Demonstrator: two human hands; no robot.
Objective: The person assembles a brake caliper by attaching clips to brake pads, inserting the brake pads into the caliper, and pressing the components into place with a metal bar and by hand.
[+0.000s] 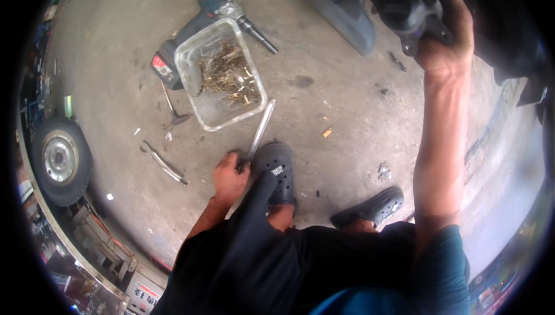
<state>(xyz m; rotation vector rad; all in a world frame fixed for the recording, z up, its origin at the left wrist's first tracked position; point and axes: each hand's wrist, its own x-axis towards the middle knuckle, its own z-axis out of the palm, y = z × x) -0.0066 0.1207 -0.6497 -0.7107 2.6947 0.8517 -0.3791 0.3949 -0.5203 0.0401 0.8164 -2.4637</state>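
My left hand (230,177) is low beside my left shoe, with its fingers curled round the lower end of a long silver-handled wrench (263,125). The handle points up and away toward the corner of a clear plastic tub, and my fingers partly hide its dark end. Up at the far right, my right hand (454,40) is closed on a dark, greasy metal part with bolt lugs (409,13). That part is slightly blurred, and its exact kind does not show. A large black shape (503,32) is just right of this hand.
The clear tub (208,125) holds many small bolts or screws. A cordless impact wrench (199,23) lies behind it. Left of the tub are a T-handled tool (173,111) and a combination wrench (163,163). A grey plastic panel (332,3) lies far off; a wheel (60,159) stands left.
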